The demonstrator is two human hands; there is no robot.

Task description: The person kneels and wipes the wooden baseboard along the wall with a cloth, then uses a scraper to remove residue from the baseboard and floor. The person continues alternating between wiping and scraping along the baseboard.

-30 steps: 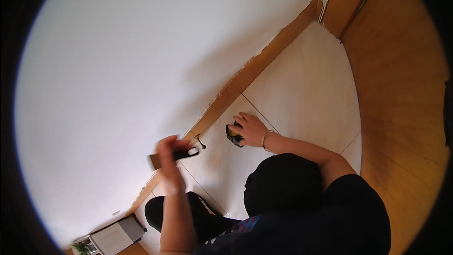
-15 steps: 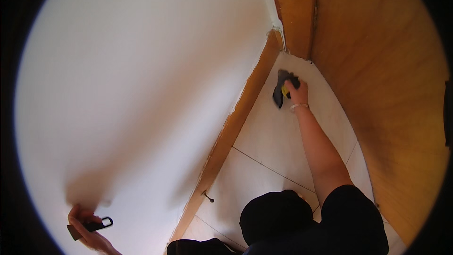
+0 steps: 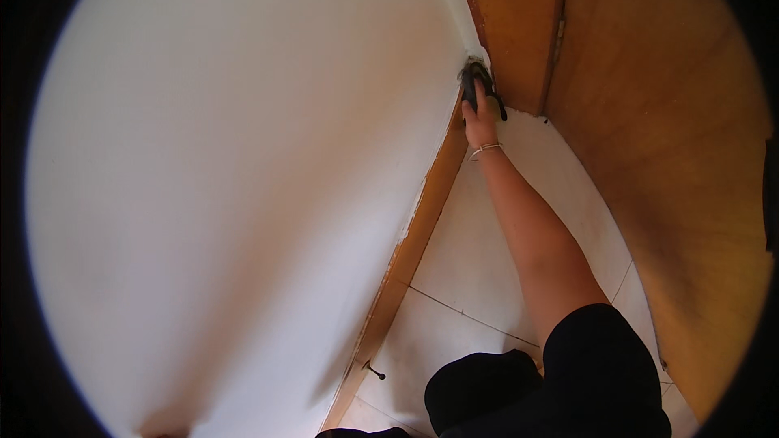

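My right hand [image 3: 480, 120] is closed round a small dark hand brush [image 3: 473, 85]. The brush's bristly end presses at the top end of the brown wooden baseboard [image 3: 406, 255], where it meets the white wall [image 3: 243, 154] and the door frame [image 3: 519, 32]. A pale bracelet [image 3: 488, 148] circles my right wrist. Of my left hand [image 3: 166, 435] only a sliver shows at the bottom left edge, close to the wall; its fingers and anything in them are hidden.
The brown wooden door [image 3: 657, 138] stands along the right side. Pale floor tiles [image 3: 487, 276] lie between it and the baseboard. A small dark doorstop [image 3: 375, 371] sticks out from the baseboard. Rough white edging runs along the baseboard's top.
My right hand has carried the brush from above the tiles up and left to the baseboard's corner. My left hand, which held a black-handled tool with a loop, has dropped almost out of view.
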